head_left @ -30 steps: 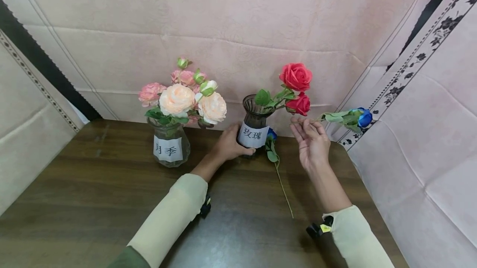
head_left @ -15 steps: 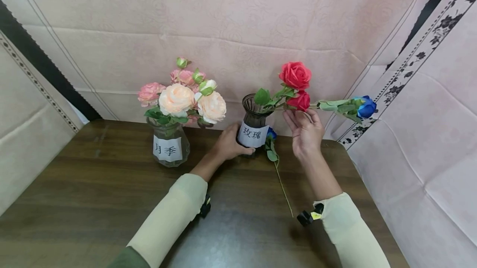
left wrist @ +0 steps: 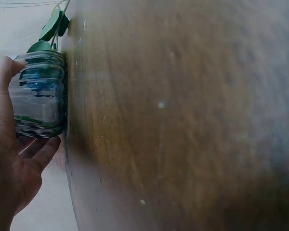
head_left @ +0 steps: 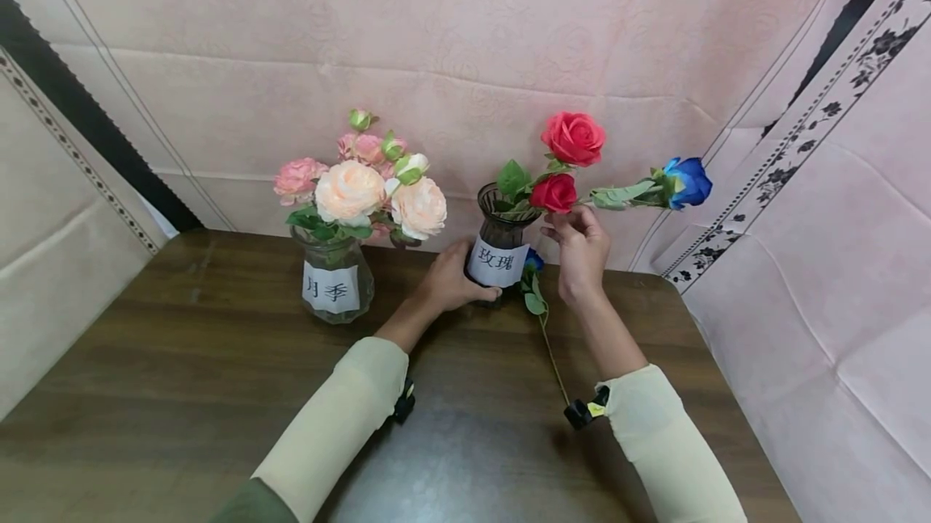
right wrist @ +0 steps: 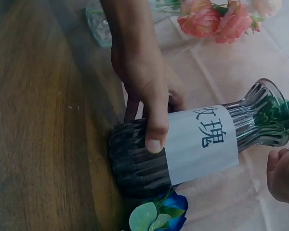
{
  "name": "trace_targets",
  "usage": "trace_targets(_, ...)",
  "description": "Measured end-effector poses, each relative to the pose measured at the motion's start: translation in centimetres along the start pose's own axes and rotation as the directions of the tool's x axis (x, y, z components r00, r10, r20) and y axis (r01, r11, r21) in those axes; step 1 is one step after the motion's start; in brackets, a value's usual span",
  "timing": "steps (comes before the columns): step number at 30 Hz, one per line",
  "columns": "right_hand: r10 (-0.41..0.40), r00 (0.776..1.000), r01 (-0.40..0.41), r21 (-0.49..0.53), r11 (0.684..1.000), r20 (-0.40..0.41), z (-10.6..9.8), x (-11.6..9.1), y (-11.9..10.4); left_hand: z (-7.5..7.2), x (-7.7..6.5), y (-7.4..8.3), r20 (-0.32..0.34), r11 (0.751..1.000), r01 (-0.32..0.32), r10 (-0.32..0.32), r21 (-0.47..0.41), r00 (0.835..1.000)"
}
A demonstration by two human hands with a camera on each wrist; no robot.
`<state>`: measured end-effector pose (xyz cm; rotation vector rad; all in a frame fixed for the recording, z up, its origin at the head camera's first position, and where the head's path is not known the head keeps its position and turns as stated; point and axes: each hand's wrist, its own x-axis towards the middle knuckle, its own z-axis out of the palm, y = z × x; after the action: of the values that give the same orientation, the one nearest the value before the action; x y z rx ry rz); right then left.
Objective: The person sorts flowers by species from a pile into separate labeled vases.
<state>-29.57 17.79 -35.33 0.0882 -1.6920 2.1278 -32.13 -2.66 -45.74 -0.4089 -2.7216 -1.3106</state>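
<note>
My left hand point(head_left: 445, 279) grips the lower part of a dark ribbed glass vase point(head_left: 500, 229) with a white paper label. In the right wrist view the thumb lies across the vase's base point(right wrist: 135, 159). Two red roses point(head_left: 573, 139) stand in the vase, leaning right. Just right of its mouth, my right hand point(head_left: 584, 260) pinches the stem of a blue rose point(head_left: 687, 183), whose bloom points right. The stem's lower end is hidden behind the fingers and the lower red rose. Another blue rose point(head_left: 535, 303) lies on the table, its bloom partly behind the vase.
To the left, a clear glass vase point(head_left: 364, 297) with a paper label holds pink and cream flowers point(head_left: 351, 191). Behind the brown wooden table point(head_left: 218, 394) hangs pale pink cloth point(head_left: 451, 22), with more cloth at both sides.
My right hand has moved left and slightly up toward the vase's mouth, bringing the blue rose with it. The lower red rose has shifted left. The left hand keeps its grip in place.
</note>
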Motion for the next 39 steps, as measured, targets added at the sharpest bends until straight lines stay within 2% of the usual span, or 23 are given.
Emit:
trace_targets(4, -0.065, 0.998, 0.064, -0.062, 0.996, -0.006, 0.1, 0.0, -0.1, 0.0, 0.0, 0.0, -0.004, 1.000, 0.001, -0.001, 0.005, 1.000)
trace_targets(8, -0.098, 0.995, 0.101, -0.128, 0.987, 0.033, 0.5, -0.2, -0.4, 0.1, 0.0, 0.0, -0.009, 1.000, -0.001, 0.001, 0.003, 1.000)
trace_targets(13, -0.106, 0.987, 0.138, -0.298, 0.944, 0.122, 0.7, -0.3, -0.4, 0.0, 0.0, 0.0, -0.011, 1.000, 0.005, -0.005, -0.012, 1.000)
trace_targets(16, -0.125, 0.984, 0.162, -0.362, 0.918, 0.123, 0.5, -0.4, -0.1, 0.1, -0.1, 0.0, -0.008, 1.000, 0.006, -0.006, -0.013, 1.000)
trace_targets(20, -0.134, 0.986, 0.162, -0.368, 0.915, 0.100, 0.1, -0.7, 0.3, 0.1, 0.0, -0.1, -0.006, 1.000, 0.004, -0.004, -0.009, 1.000)
trace_targets(26, -0.142, 0.986, 0.160, -0.296, 0.942, 0.081, 0.4, -0.8, 0.4, 0.0, 0.0, 0.0, -0.011, 1.000, 0.000, 0.000, -0.011, 1.000)
trace_targets(29, -0.135, 0.990, 0.140, -0.201, 0.970, 0.038, 0.7, -0.8, 0.5, 0.0, 0.0, 0.0, -0.008, 1.000, 0.001, -0.002, -0.013, 1.000)
trace_targets(32, -0.127, 0.991, 0.124, -0.069, 0.990, -0.040, 1.1, -0.9, 0.6, 0.0, -0.1, 0.0, -0.005, 1.000, 0.002, -0.002, -0.007, 1.000)
trace_targets(36, -0.123, 0.983, 0.136, 0.088, 0.987, -0.139, 1.5, -0.7, 0.9, 0.1, 0.0, 0.0, -0.011, 1.000, -0.001, 0.001, 0.005, 1.000)
trace_targets(39, -0.118, 0.981, 0.137, 0.122, 0.983, -0.156, 1.7, -0.5, 1.0, 0.1, 0.0, -0.1, -0.015, 1.000, -0.006, 0.006, 0.013, 1.000)
